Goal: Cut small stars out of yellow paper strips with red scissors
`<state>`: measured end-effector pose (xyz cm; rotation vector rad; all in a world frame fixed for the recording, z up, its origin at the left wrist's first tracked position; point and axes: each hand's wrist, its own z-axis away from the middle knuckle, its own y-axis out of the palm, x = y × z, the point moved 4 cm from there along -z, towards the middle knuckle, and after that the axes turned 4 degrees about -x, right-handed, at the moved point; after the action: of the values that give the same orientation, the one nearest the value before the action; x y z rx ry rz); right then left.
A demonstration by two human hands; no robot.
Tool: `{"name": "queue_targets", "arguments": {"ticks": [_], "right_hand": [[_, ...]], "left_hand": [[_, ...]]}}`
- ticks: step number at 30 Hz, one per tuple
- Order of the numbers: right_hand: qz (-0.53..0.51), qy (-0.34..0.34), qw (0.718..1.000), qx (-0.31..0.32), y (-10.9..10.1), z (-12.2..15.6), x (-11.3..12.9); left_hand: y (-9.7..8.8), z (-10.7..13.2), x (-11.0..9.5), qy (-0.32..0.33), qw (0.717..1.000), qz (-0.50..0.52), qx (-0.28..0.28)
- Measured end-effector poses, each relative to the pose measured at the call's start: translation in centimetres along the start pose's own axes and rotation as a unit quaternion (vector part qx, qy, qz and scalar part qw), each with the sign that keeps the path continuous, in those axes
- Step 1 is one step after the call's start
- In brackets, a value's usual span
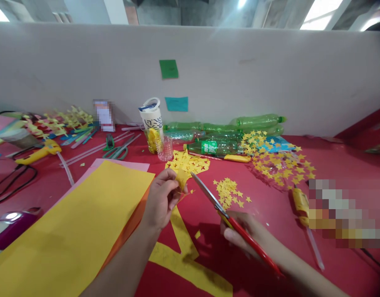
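Between the thumb and fingers of my left hand (160, 198) is a small piece of yellow paper (181, 178). My right hand (244, 231) grips red-handled scissors (208, 194); their blades look closed, with the tip just right of the paper and apart from it. Beyond my left hand lies a heap of yellow paper with star-shaped cutouts (190, 163). Loose yellow stars (227, 192) are piled past the scissors. Under my hands, yellow paper strips (190, 264) rest on the red tabletop (264, 272).
Large yellow sheets (93, 210) cover the left side. Glue guns, one yellow (41, 153) at left and another (300, 206) at right, have glue sticks in them. Green plastic bottles (221, 144), a white tumbler (151, 115) and grey-green scissors (117, 152) stand or lie toward the back wall.
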<state>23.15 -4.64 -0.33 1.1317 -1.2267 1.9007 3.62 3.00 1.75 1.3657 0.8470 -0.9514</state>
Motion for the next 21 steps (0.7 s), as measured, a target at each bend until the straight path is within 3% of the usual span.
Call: {"name": "queue_targets", "arguments": {"ticks": [17,21], "right_hand": [[0.068,0.013,0.997,-0.014,0.0,-0.3,-0.8],[0.067,0.015,0.998,-0.008,0.0,-0.4,-0.9]], "left_hand": [[-0.2,-0.5,0.6,-0.003,0.998,-0.052,-0.03],[0.1,-0.3,0.7,-0.012,0.997,-0.071,-0.012]]}}
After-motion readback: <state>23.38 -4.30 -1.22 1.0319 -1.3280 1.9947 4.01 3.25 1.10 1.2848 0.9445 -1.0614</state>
